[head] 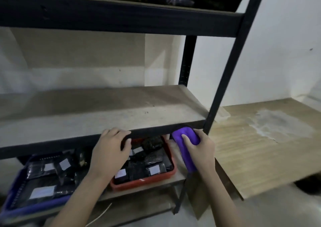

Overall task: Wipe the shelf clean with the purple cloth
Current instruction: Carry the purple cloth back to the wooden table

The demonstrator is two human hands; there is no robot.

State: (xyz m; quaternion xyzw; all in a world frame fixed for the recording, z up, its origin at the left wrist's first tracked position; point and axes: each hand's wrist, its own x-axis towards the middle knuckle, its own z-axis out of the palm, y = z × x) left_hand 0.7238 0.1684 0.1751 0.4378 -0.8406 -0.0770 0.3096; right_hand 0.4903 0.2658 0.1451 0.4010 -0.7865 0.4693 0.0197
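The middle shelf (pixel 104 108) is a dusty pale board in a black metal frame, bare on top, with small dark specks toward its right side. My right hand (pixel 201 148) grips a folded purple cloth (pixel 186 140) and presses its top against the shelf's black front rail near the right post. The cloth's lower end hangs below my palm. My left hand (pixel 111 145) rests on that same front rail near its middle, fingers curled over the edge.
Below sit a red tray (pixel 166 175) and a blue crate (pixel 13 204), both holding dark packets with white labels. The upper shelf (pixel 121 16) carries dark bags. A black upright post (pixel 224 80) stands at the right, beside a wooden table (pixel 260 148) with a pale stain.
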